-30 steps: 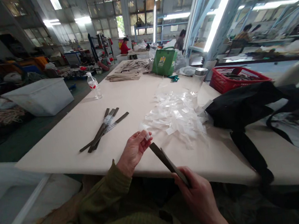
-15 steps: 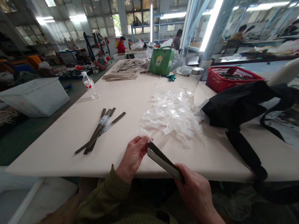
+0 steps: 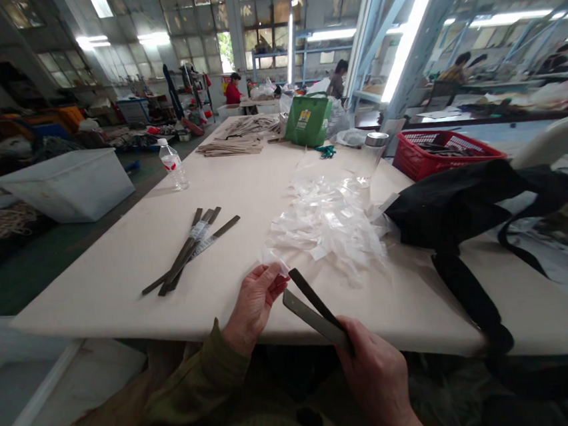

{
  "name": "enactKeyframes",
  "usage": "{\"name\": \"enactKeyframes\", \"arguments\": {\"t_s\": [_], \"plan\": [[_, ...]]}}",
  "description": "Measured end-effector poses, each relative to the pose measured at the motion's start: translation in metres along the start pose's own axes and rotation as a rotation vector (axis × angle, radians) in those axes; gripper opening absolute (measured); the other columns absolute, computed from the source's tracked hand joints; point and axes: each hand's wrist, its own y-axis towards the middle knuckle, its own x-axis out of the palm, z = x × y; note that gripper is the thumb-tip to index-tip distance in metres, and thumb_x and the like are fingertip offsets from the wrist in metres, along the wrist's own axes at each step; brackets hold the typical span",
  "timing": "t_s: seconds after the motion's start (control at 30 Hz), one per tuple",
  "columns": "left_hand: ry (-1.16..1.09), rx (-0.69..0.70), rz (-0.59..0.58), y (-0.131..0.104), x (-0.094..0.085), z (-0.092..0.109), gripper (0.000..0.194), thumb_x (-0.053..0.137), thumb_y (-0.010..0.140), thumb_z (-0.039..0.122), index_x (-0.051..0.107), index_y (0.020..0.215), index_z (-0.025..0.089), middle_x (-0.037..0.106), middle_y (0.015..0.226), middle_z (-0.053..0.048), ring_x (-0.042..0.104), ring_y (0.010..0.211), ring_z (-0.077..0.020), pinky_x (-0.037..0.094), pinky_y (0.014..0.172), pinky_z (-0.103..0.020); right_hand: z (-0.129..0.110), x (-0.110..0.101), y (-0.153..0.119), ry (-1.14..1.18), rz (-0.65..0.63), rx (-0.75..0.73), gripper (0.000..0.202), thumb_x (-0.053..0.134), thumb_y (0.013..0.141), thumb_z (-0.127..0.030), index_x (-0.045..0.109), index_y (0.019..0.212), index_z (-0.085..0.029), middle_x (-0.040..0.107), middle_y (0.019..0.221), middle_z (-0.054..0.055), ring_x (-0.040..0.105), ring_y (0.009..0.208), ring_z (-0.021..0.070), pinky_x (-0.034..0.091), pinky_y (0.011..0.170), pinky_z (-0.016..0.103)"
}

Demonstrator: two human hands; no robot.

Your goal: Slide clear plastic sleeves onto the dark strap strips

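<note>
At the bench's point(image 3: 120, 289) near edge my right hand point(image 3: 377, 378) clenches two dark strips point(image 3: 313, 307) by their lower ends; they look thin, light, springy; my left hand point(image 3: 252, 303) pinches a flimsy clear sleeve point(image 3: 280, 267).

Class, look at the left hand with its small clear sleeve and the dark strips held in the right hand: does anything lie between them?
Nothing visible does. The left hand pinches the clear sleeve just beside the tips of the dark strips, which the right hand holds; only open air separates them.

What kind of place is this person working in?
Probably a factory packing hall: long work table with a heap of clear plastic sleeves, bundled dark strips, other workers at far benches.
</note>
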Motion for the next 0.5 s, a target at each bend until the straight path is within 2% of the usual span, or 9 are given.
{"name": "enactKeyframes", "arguments": {"t_s": [0.2, 0.33, 0.43, 0.5], "plan": [[-0.030, -0.031, 0.020, -0.002, 0.005, 0.000, 0.028, 0.084, 0.066, 0.031, 0.068, 0.079, 0.012, 0.069, 0.078, -0.003, 0.063, 0.068, -0.0089, 0.051, 0.066, -0.019, -0.004, -0.003, 0.002, -0.045, 0.036, -0.029, 0.027, 0.032, 0.102, -0.030, 0.057, 0.098, -0.019, 0.062, 0.070, -0.003, 0.057, 0.057, 0.0132, 0.033, 0.056, 0.026], [-0.027, -0.032, 0.026, -0.003, 0.008, 0.000, 0.029, 0.085, 0.065, 0.031, 0.068, 0.078, 0.012, 0.068, 0.077, -0.002, 0.062, 0.067, -0.0090, 0.051, 0.067, -0.020, -0.001, 0.001, -0.001, -0.070, 0.002, -0.022, 0.025, 0.033, 0.100, -0.028, 0.057, 0.101, -0.019, 0.063, 0.071, -0.003, 0.057, 0.057, 0.0138, 0.034, 0.056, 0.027], [-0.011, -0.076, 0.036, -0.006, 0.010, -0.007, 0.032, 0.086, 0.063, 0.034, 0.067, 0.078, 0.012, 0.068, 0.080, -0.003, 0.062, 0.069, -0.0091, 0.050, 0.068, -0.020, 0.002, 0.005, -0.001, -0.047, -0.012, -0.029, 0.024, 0.036, 0.096, -0.022, 0.058, 0.102, -0.018, 0.065, 0.074, -0.001, 0.059, 0.057, 0.0149, 0.035, 0.056, 0.028], [0.000, -0.107, 0.003, -0.011, 0.012, -0.015, 0.032, 0.085, 0.064, 0.035, 0.068, 0.076, 0.011, 0.068, 0.079, -0.003, 0.061, 0.070, -0.0092, 0.050, 0.069, -0.019, 0.000, 0.009, -0.001, 0.045, -0.043, 0.024, 0.023, 0.038, 0.094, -0.021, 0.060, 0.102, -0.018, 0.066, 0.075, -0.001, 0.061, 0.059, 0.0151, 0.036, 0.056, 0.027]]}}
